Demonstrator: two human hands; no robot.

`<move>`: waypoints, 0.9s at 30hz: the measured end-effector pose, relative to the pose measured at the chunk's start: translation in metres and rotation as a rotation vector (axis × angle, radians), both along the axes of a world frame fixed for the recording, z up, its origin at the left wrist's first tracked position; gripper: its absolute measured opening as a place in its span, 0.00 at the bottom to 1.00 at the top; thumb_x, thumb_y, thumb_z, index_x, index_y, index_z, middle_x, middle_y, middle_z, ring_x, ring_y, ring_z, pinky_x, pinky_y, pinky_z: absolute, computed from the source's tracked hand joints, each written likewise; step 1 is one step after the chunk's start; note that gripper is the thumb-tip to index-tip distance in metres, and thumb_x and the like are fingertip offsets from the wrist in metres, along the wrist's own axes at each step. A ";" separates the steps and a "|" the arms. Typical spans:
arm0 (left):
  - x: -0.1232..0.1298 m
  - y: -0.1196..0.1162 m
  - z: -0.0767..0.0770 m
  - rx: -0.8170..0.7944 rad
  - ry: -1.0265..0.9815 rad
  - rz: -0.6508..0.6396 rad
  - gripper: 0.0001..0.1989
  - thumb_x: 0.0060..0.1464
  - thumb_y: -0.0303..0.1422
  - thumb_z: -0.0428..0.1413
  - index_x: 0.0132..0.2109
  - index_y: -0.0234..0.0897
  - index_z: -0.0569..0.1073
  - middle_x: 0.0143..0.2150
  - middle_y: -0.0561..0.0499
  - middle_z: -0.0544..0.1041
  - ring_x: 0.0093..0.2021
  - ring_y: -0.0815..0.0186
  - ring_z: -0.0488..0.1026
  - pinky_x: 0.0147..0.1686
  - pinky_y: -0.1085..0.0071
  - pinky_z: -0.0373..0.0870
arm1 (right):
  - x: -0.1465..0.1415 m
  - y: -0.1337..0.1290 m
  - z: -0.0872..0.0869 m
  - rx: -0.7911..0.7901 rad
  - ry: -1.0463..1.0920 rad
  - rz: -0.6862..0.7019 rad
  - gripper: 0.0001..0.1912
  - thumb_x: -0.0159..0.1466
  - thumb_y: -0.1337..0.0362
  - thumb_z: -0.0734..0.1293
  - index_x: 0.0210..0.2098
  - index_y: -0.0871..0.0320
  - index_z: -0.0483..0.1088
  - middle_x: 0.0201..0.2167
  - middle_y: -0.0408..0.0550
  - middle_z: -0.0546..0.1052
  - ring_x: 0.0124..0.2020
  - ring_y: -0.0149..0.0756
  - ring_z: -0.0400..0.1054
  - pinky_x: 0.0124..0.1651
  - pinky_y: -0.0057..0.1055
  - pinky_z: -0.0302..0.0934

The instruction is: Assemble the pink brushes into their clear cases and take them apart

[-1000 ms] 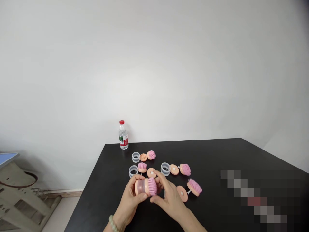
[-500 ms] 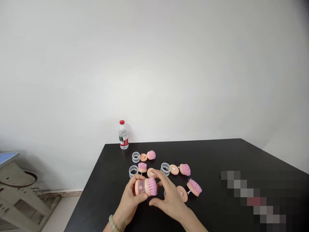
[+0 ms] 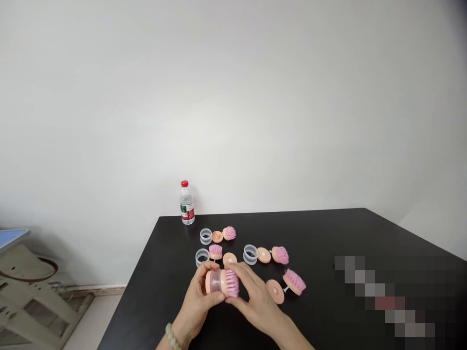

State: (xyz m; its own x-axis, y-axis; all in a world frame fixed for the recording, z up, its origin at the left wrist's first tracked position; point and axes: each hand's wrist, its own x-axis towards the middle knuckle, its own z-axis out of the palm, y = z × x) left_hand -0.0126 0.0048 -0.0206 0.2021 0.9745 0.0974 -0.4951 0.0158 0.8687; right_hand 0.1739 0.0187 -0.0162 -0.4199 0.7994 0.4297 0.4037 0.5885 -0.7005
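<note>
An assembled brush (image 3: pixel 222 283), with a peach cap, clear middle ring and pink bristles, lies sideways between my hands. My left hand (image 3: pixel 199 296) is wrapped round its cap and ring. At the bristle end, my right hand (image 3: pixel 255 299) has thumb and fingers curved round the pink bristles. Just beyond my hands are a clear ring (image 3: pixel 202 257), a small pink brush head (image 3: pixel 215 252) and a peach disc (image 3: pixel 229 259). To the right of my right hand lie another peach disc (image 3: pixel 275 291) and a brush head with a stem (image 3: pixel 294 282).
Farther back on the black table (image 3: pixel 321 233) lie two more sets, with clear rings (image 3: pixel 206 236) (image 3: pixel 250 254), peach discs and pink brush heads. A red-capped water bottle (image 3: pixel 187 206) stands at the back left. A blue-topped piece of furniture (image 3: pixel 12 238) is at the left.
My right hand has moved slightly left and its fingers have closed in on the bristle end. The brush remains in my left hand.
</note>
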 end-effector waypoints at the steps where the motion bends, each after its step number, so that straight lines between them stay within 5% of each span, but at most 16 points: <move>1: 0.000 0.000 -0.001 -0.001 -0.004 -0.001 0.27 0.38 0.32 0.73 0.46 0.42 0.72 0.39 0.54 0.75 0.37 0.68 0.69 0.39 0.72 0.66 | 0.000 0.000 0.001 -0.018 -0.003 -0.019 0.32 0.60 0.65 0.73 0.61 0.49 0.63 0.57 0.51 0.72 0.58 0.47 0.67 0.59 0.44 0.64; 10: -0.002 0.003 -0.003 0.016 0.031 0.026 0.28 0.36 0.32 0.74 0.45 0.41 0.72 0.39 0.52 0.75 0.36 0.67 0.71 0.37 0.72 0.67 | -0.008 -0.001 0.004 -0.050 0.077 -0.077 0.18 0.58 0.60 0.75 0.45 0.52 0.70 0.40 0.44 0.76 0.39 0.39 0.72 0.42 0.33 0.67; 17: -0.001 0.003 0.000 0.061 0.103 0.070 0.25 0.37 0.33 0.73 0.43 0.41 0.73 0.39 0.52 0.76 0.37 0.65 0.73 0.38 0.70 0.69 | -0.015 -0.001 0.002 -0.231 0.242 -0.058 0.16 0.58 0.59 0.74 0.44 0.54 0.70 0.40 0.46 0.76 0.40 0.40 0.73 0.40 0.32 0.70; 20: 0.000 0.005 -0.004 0.106 0.097 0.108 0.31 0.37 0.34 0.73 0.50 0.44 0.73 0.49 0.47 0.76 0.48 0.56 0.74 0.46 0.65 0.71 | -0.012 0.004 0.002 -0.226 0.293 -0.056 0.17 0.58 0.61 0.72 0.45 0.53 0.69 0.44 0.48 0.75 0.43 0.41 0.73 0.40 0.32 0.71; 23: -0.001 0.010 -0.014 0.140 0.132 0.190 0.35 0.40 0.37 0.72 0.56 0.47 0.71 0.60 0.43 0.70 0.59 0.49 0.67 0.50 0.60 0.72 | 0.001 0.016 0.008 -0.181 0.314 -0.147 0.17 0.58 0.64 0.70 0.47 0.54 0.69 0.44 0.48 0.75 0.44 0.41 0.73 0.42 0.34 0.72; 27: 0.000 0.015 -0.024 0.125 0.215 0.337 0.31 0.43 0.39 0.70 0.55 0.45 0.72 0.59 0.42 0.70 0.53 0.52 0.70 0.42 0.64 0.74 | 0.032 0.047 0.029 -0.022 0.107 -0.395 0.17 0.61 0.62 0.68 0.50 0.55 0.68 0.49 0.50 0.74 0.49 0.42 0.72 0.46 0.35 0.70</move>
